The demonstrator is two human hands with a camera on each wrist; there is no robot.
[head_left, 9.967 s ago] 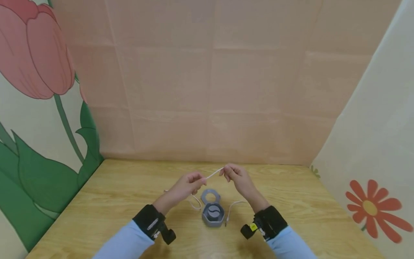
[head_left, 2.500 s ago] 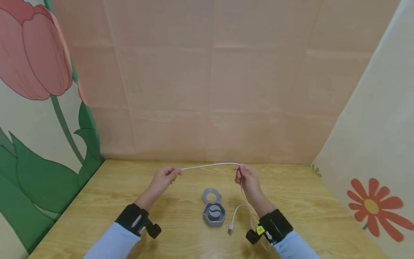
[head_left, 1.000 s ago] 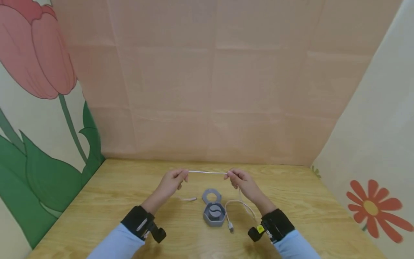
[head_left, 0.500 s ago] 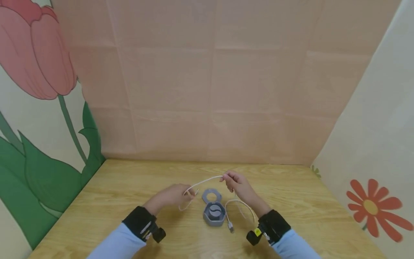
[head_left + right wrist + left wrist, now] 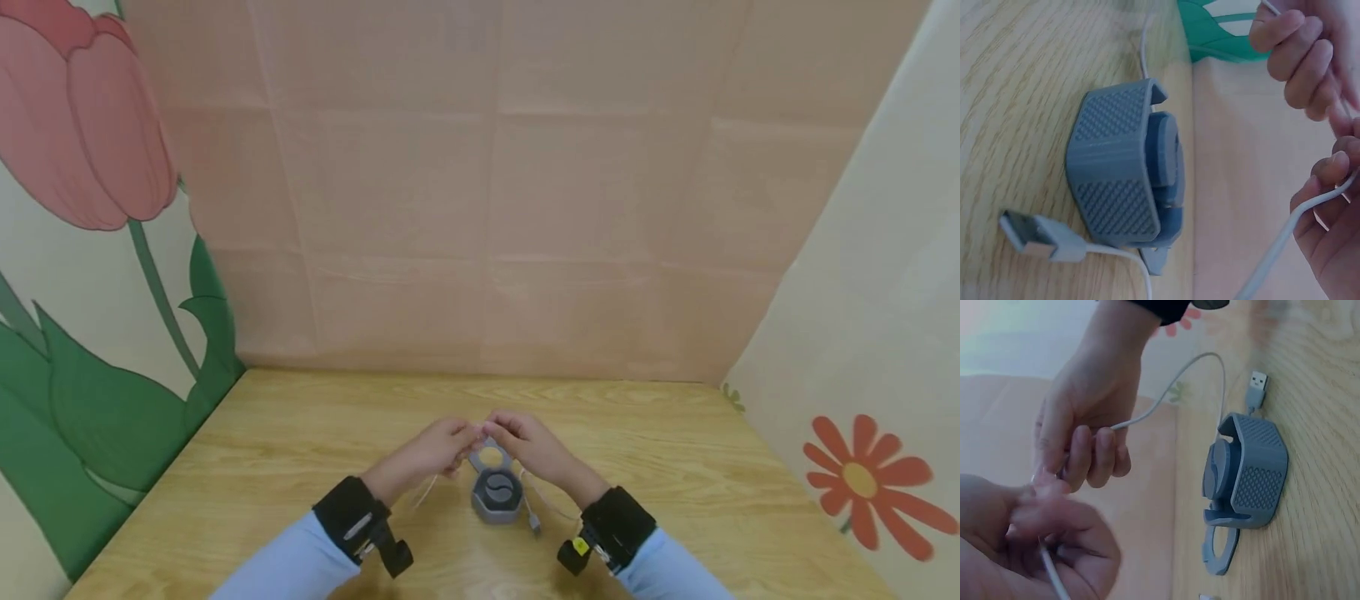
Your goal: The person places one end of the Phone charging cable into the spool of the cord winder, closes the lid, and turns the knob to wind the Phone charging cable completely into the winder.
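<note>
Both hands meet at lower centre of the head view: left hand (image 5: 435,450) and right hand (image 5: 525,446) each pinch the white cable (image 5: 1166,400), just above the grey cable winder (image 5: 495,493) on the wooden table (image 5: 262,467). Judging from this, keeping the doubled cable taut and the USB plug (image 5: 1041,240) free should help

No readable writing, brand, number or sign shows in any of the three views. The grey cable winder (image 5: 496,492) bears only a dotted texture and a raised S-shaped curve on its round centre, no letters that can be made out. The small yellow tag (image 5: 581,546) on the right wrist strap is too small to read.
</note>
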